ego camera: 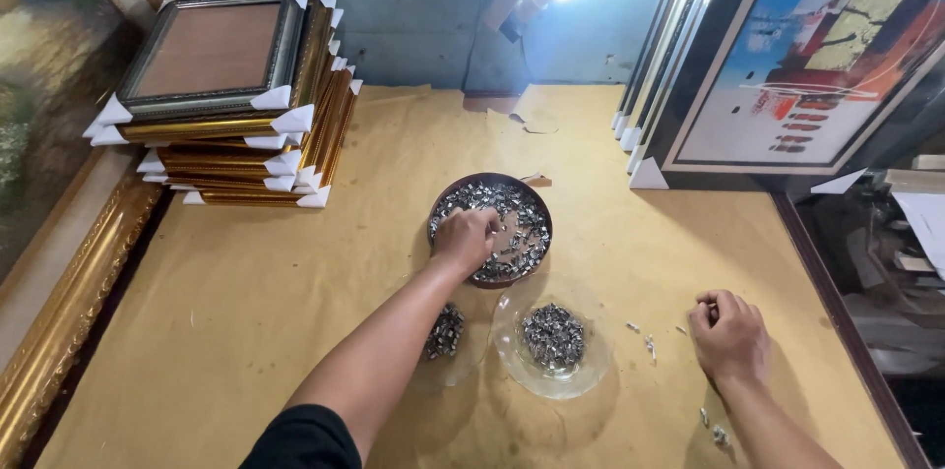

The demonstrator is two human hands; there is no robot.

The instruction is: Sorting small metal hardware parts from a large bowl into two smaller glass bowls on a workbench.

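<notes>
Metal clips (507,223) fill the dark bowl (442,205), and our left hand (465,238) digs into them.
We curl the left fingers closed among the clips; our right hand (729,334) rests fisted on the paper-covered table (246,302), right of the near glass dish (551,371), loose clips beside it.

left hand (465,238): your arm stretched far, fingers curled down, grasping
right hand (728,333): near right, loosely fisted, resting

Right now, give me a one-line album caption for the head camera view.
Left hand digs into a dark round bowl of small silvery metal pieces while the right hand rests on the tan paper-covered table.
</notes>
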